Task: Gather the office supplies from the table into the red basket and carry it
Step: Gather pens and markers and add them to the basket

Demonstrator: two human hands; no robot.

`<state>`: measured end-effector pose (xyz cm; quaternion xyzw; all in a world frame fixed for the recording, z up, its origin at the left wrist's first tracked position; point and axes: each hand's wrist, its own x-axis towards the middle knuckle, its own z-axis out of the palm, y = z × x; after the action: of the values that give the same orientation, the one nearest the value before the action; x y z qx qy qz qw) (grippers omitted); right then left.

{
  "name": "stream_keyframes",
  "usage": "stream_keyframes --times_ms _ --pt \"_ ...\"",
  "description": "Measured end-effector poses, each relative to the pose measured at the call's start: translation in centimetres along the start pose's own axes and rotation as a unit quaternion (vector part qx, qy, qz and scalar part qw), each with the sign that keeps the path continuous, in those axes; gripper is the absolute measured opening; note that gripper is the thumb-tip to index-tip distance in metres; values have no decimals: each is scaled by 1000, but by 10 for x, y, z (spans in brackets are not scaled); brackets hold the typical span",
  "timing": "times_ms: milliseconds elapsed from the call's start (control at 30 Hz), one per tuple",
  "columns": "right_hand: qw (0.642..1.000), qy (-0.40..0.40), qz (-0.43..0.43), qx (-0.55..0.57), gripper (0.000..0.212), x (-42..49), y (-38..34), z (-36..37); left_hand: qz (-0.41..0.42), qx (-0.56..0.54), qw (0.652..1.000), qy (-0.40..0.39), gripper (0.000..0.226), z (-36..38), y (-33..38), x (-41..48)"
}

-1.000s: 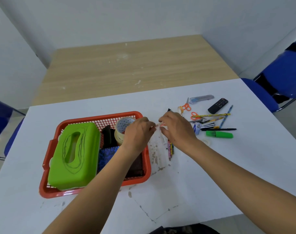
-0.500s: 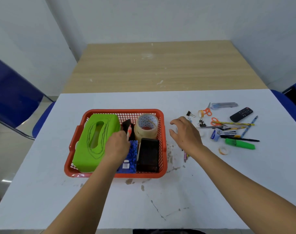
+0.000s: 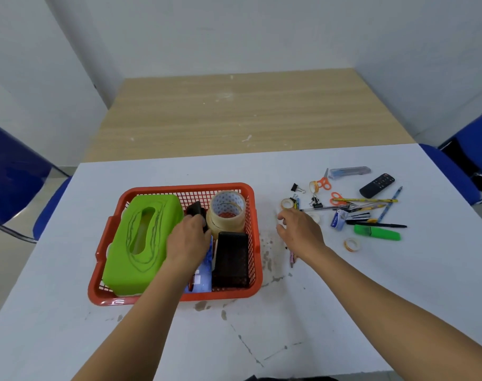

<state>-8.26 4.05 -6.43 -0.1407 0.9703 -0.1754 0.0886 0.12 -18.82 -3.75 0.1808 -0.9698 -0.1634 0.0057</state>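
The red basket (image 3: 179, 188) sits on the white table (image 3: 344, 298). It holds a green tissue box (image 3: 141, 243), a wide tape roll (image 3: 227, 213), a black mesh holder (image 3: 231, 259) and a blue packet (image 3: 204, 276). My left hand (image 3: 189, 240) reaches down into the basket between the tissue box and the mesh holder, knuckles up; its fingertips are hidden. My right hand (image 3: 300, 232) hovers open just right of the basket, beside a small tape roll (image 3: 287, 203). Thin crayons (image 3: 292, 257) lie under its wrist.
Loose supplies lie to the right: binder clips (image 3: 315, 200), orange scissors (image 3: 323, 184), a utility knife (image 3: 349, 171), a black remote (image 3: 377, 185), pencils (image 3: 371, 200), a green highlighter (image 3: 377, 232), a small tape ring (image 3: 351, 244). A wooden table (image 3: 234, 114) adjoins behind; blue chairs (image 3: 11, 171) flank both sides.
My left hand carried a slim white-and-red item from my right hand into the basket and sank lower; the item no longer shows. My right hand opened and drifted right toward the supplies.
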Motion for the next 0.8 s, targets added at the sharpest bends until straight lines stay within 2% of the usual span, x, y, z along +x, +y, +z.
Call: stream_keyframes --times_ms 167,233,433,633,800 --pt "998 -29 52 -20 25 5 14 -2 103 -97 989 36 28 1 47 10" --pt "996 -50 68 -31 25 6 16 0 131 -133 982 28 29 5 64 11" --pt "990 -95 84 -66 22 9 11 16 218 -120 969 2 32 26 87 10" --pt "986 -113 106 -68 20 8 11 32 238 -112 965 -7 31 33 89 10" --pt "984 -112 137 -11 13 11 13 30 237 -108 965 -12 32 31 83 15"
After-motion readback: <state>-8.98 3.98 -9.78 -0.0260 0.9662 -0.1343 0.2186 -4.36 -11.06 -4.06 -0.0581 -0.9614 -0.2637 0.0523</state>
